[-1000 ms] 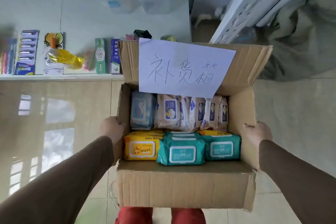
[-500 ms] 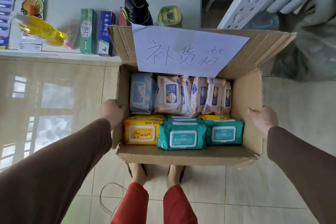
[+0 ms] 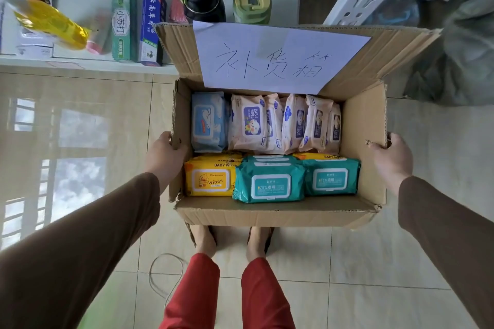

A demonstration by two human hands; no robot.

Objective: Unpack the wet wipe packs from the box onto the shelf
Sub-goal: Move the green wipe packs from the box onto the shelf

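Left hand (image 3: 166,152) and right hand (image 3: 390,158) grip an open box (image 3: 270,212); inside, two teal packs (image 3: 270,181) hide others beneath.

The scene is bright with soft daylight. The glossy beige tiled floor (image 3: 80,120) shows a strong reflection of a window with sky and clouds on the left side. Shadows are weak and diffuse. The wide-angle lens bends straight lines near the edges. The yellow plastic bottle (image 3: 50,24) at upper left is smeared by motion blur.
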